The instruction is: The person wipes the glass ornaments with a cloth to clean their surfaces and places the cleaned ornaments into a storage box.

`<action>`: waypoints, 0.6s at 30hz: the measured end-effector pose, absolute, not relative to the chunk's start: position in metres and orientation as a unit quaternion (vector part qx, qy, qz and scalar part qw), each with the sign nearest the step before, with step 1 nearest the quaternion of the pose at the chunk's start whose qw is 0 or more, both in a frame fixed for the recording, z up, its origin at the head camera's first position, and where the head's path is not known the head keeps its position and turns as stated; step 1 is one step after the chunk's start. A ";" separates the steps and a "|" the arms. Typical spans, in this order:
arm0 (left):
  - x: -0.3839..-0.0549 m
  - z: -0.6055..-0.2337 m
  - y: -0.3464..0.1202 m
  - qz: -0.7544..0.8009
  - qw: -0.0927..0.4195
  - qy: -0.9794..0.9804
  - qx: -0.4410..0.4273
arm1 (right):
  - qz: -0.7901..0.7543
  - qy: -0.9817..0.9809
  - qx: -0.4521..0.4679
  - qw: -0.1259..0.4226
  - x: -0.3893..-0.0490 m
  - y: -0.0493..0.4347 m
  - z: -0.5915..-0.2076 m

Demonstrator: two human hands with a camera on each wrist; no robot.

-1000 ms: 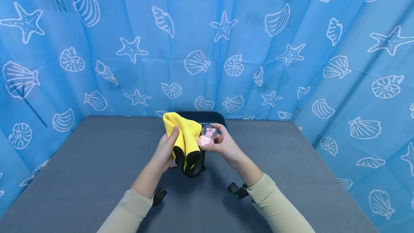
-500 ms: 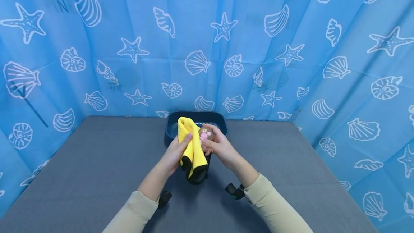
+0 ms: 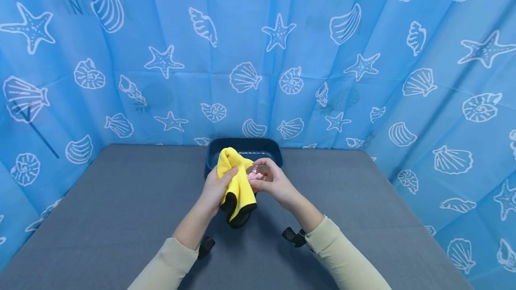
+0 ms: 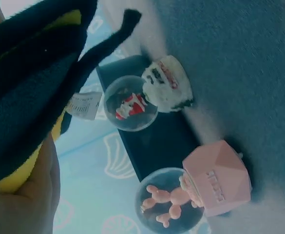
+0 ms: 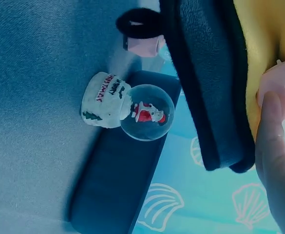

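My left hand (image 3: pixel 214 190) grips a yellow towel (image 3: pixel 243 187) with black edging, which hangs in folds in the head view. In my right hand (image 3: pixel 279 183) is a snow globe (image 3: pixel 255 175) with pink figures inside, held between thumb and fingers against the towel's right side. Its pink faceted base (image 5: pixel 278 85) lies against the yellow cloth in the right wrist view. A Santa snow globe (image 5: pixel 103 100) with a white Christmas base stands on the table behind the towel. Near it, the left wrist view shows a pink snow globe (image 4: pixel 218 178) with a balloon-dog figure.
A dark blue rectangular bin (image 3: pixel 274 147) stands at the table's back, behind both hands and the standing globes. The grey tabletop (image 3: pixel 153 191) reaches to a blue shell-print curtain (image 3: pixel 258 57).
The towel has shifted slightly right and down. My right hand has brought its snow globe left against the towel and turned it, so the base is now mostly hidden in the head view.
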State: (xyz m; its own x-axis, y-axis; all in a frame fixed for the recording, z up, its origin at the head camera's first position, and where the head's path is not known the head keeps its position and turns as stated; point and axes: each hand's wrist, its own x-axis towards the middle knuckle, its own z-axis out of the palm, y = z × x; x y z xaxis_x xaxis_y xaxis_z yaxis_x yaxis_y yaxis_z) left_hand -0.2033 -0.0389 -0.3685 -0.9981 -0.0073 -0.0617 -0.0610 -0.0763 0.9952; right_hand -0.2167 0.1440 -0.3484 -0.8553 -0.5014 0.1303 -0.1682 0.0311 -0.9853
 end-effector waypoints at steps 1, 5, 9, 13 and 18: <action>-0.204 -0.368 -0.040 0.734 0.016 0.678 -0.033 | -0.655 0.705 -0.241 0.127 -0.217 0.144 -0.348; -0.205 -0.366 -0.047 0.750 0.013 0.660 -0.044 | -0.659 0.701 -0.239 0.134 -0.216 0.147 -0.348; -0.205 -0.359 -0.055 0.772 0.012 0.635 -0.035 | -0.656 0.707 -0.228 0.132 -0.215 0.150 -0.345; -0.201 -0.354 -0.055 0.788 0.028 0.616 0.001 | -0.646 0.722 -0.227 0.104 -0.216 0.150 -0.345; -0.199 -0.354 -0.044 0.770 0.056 0.634 0.049 | -0.640 0.720 -0.259 0.069 -0.218 0.144 -0.348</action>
State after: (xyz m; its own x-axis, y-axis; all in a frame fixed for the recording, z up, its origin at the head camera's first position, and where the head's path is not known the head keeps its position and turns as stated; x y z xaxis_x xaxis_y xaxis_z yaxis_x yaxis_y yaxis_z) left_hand -0.1985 -0.0442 -0.3542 -0.9891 0.1473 0.0044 -0.0238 -0.1895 0.9816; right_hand -0.2177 0.1437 -0.3482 -0.8563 -0.4617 0.2315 -0.2840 0.0466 -0.9577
